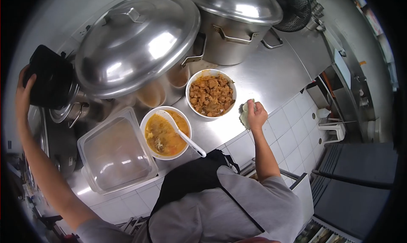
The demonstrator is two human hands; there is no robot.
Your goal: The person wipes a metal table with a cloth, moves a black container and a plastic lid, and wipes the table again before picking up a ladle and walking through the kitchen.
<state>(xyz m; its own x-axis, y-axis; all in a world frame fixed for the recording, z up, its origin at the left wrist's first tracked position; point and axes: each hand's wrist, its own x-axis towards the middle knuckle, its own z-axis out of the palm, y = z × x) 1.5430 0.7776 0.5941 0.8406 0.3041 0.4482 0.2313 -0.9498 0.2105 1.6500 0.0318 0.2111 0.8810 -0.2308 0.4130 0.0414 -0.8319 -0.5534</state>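
Head view: on my feed, the left hand (26, 84) grasps the edge of a black container (51, 80) near the large lidded stockpot (140, 39). The right hand (257, 116) pinches a pale green cloth (244, 116) at the steel counter's (271, 67) edge, just beside the white bowl (188, 89) of chunky stew (212, 97). A slotted spoon (174, 126) rests in the soup (159, 133). One small label (71, 161) I can't read.

1. No text, brand, number or sign can be read anywhere.
2. A small pale label (71, 161) sits on a dark surface (63, 137) at the left, too small to read.
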